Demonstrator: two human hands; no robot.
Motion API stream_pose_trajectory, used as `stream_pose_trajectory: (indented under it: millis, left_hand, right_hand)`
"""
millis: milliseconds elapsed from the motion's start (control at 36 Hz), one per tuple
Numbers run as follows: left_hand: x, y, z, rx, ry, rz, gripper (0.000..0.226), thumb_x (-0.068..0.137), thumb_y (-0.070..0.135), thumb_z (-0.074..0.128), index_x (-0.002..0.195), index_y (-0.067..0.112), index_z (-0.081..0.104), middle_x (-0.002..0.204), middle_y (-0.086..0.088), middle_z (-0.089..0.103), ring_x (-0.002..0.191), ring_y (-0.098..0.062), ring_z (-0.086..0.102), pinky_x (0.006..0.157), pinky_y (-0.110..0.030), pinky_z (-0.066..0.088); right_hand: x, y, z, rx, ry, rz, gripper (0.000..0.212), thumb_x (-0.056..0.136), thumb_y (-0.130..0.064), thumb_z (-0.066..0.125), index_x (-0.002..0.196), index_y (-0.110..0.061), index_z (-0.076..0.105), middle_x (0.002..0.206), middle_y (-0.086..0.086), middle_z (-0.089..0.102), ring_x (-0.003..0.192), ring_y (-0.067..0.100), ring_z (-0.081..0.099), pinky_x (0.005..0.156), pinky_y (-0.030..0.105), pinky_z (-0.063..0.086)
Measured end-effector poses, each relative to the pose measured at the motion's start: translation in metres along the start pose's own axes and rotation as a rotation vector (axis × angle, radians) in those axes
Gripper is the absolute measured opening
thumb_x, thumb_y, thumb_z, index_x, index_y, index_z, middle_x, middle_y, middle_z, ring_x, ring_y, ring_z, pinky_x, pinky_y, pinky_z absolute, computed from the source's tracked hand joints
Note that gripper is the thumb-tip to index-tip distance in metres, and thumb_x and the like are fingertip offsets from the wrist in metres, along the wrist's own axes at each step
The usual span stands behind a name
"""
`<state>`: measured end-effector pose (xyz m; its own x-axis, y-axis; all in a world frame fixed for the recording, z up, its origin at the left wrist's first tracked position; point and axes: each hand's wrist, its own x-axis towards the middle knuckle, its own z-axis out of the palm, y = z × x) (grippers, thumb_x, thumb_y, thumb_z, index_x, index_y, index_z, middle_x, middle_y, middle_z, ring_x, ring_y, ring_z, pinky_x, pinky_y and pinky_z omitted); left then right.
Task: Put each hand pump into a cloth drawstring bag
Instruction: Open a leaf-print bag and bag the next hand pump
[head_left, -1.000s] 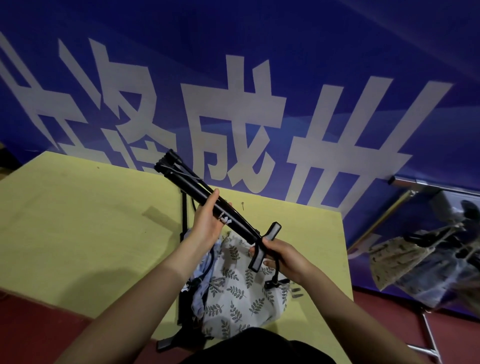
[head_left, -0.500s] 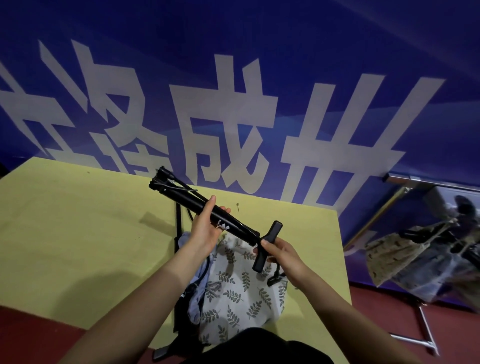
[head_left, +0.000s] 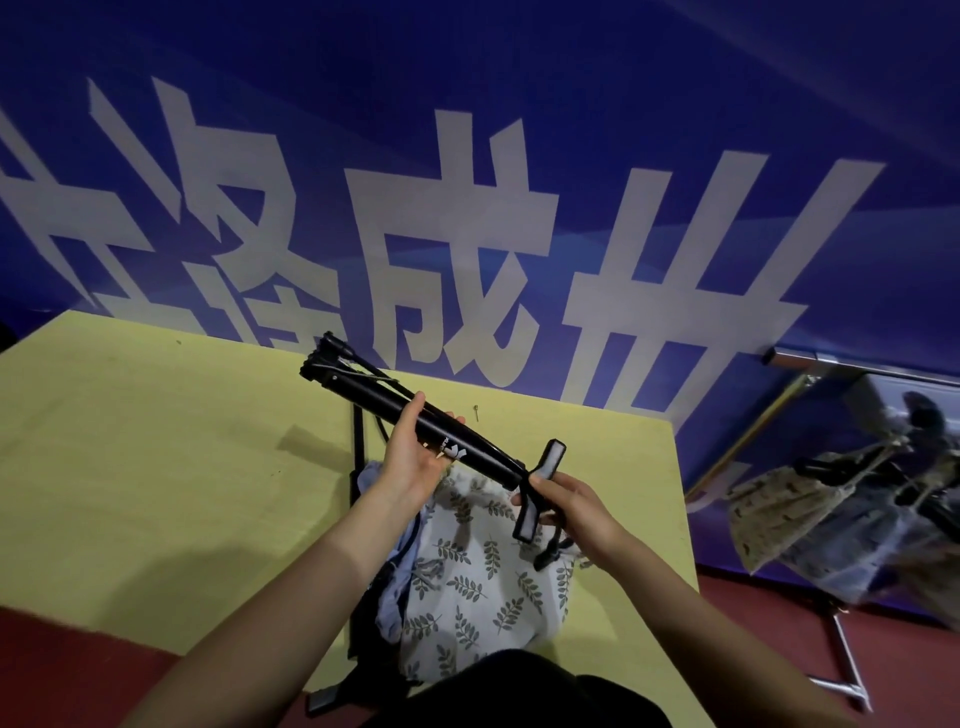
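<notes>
Head view, left hand (head_left: 415, 457) gripping black pump (head_left: 467, 447) barrel, right hand (head_left: 566, 501) pinching its T-handle (held above leaf-print bag (head_left: 483, 582))

Counts, head view:

- Hand pumps: 1 black pump (head_left: 470, 449) held up in air; a 2nd black pump (head_left: 357, 441) flat on table, mostly under cloth, so 2 seen for sure.
- Cloth bags on table: 1 leaf-print bag (head_left: 483, 582), plus 1 pale blue bag (head_left: 400, 577) bunched beside it, touching. 2 total.
- Hands: 2, left hand (head_left: 413, 457) on pump barrel, right hand (head_left: 563, 501) at T-handle.
- Tables: 1, yellow table (head_left: 156, 441).
- Small pin/needle on tabletop: 1 (head_left: 475, 411).
- Rack at right w/ hanging bags (head_left: 810, 509): blurred, approx 2+ bags, can't count exactly.
- Wall banner (head_left: 519, 156): 1; white chars approx 4, partly cut off.
</notes>
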<state>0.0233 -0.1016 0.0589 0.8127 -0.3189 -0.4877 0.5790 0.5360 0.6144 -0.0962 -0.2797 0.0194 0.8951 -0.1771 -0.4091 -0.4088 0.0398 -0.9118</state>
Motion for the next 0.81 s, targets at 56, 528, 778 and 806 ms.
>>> stream_pose_trajectory:
  millis: [56,528,778,806]
  left_hand:
    - [0.000,-0.002,-0.003,0.039,0.035,-0.014,0.067,0.094,0.041,0.056,0.149,0.016,0.028,0.153,-0.013,0.032,0.140,-0.032,0.033,0.113,-0.051,0.031]
    - [-0.017,-0.019,-0.002,-0.058,-0.091,-0.099,0.052,0.101,0.044,0.038,0.135,0.006,0.044,0.138,-0.021,0.050,0.126,-0.035,0.050,0.104,-0.054,0.040]
    - [-0.023,-0.032,-0.008,0.245,-0.247,-0.144,0.040,0.104,0.033,0.030,0.128,0.011,0.053,0.138,-0.015,0.052,0.120,-0.026,0.053,0.096,-0.044,0.046]
    - [-0.023,-0.034,-0.008,0.309,-0.277,-0.153,0.041,0.105,0.034,0.029,0.131,0.012,0.051,0.139,-0.013,0.052,0.123,-0.024,0.051,0.099,-0.044,0.044]
  right_hand:
    - [0.001,0.000,0.001,-0.031,0.110,0.033,0.056,0.088,-0.037,0.066,0.133,-0.009,0.047,0.109,0.007,0.069,0.106,0.025,0.063,0.090,0.038,0.048]
    - [-0.001,-0.050,0.020,-1.164,0.106,-0.457,0.059,0.094,-0.051,0.051,0.142,-0.020,0.037,0.117,0.004,0.066,0.098,0.025,0.064,0.075,0.034,0.049]
    - [0.003,-0.043,0.018,-0.869,-0.074,-0.205,0.060,0.086,-0.034,0.063,0.140,-0.024,0.039,0.114,0.002,0.064,0.093,0.020,0.060,0.076,0.031,0.046]
    - [0.003,-0.040,0.018,-0.829,-0.060,-0.196,0.056,0.085,-0.037,0.064,0.135,-0.024,0.043,0.111,0.000,0.065,0.093,0.019,0.061,0.075,0.031,0.046]
